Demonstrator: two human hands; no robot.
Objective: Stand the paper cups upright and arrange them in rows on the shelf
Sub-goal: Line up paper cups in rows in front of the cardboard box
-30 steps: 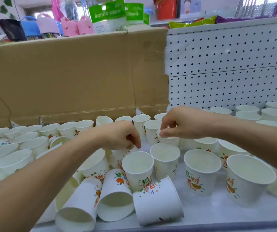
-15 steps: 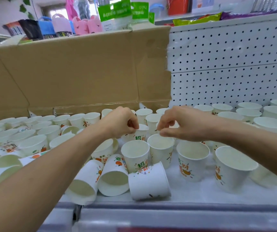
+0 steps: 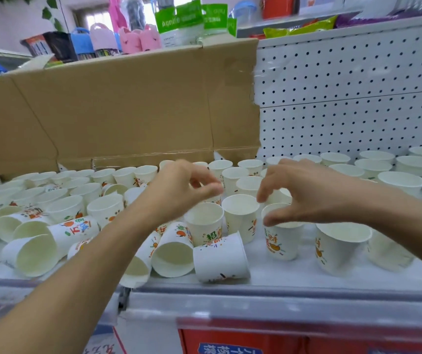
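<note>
On one paper cup [image 3: 208, 233], "招"; overhead, "Agnite" bag [image 3: 178, 24].

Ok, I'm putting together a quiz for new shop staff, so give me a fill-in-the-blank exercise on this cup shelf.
1. The front cup by the shelf edge lies on its ____.
2. The cup below the right hand stands ____.
3. The brown sheet at the back left is ____.
4. The white back panel is full of small ____.
Missing: side; upright; cardboard; holes.
</note>
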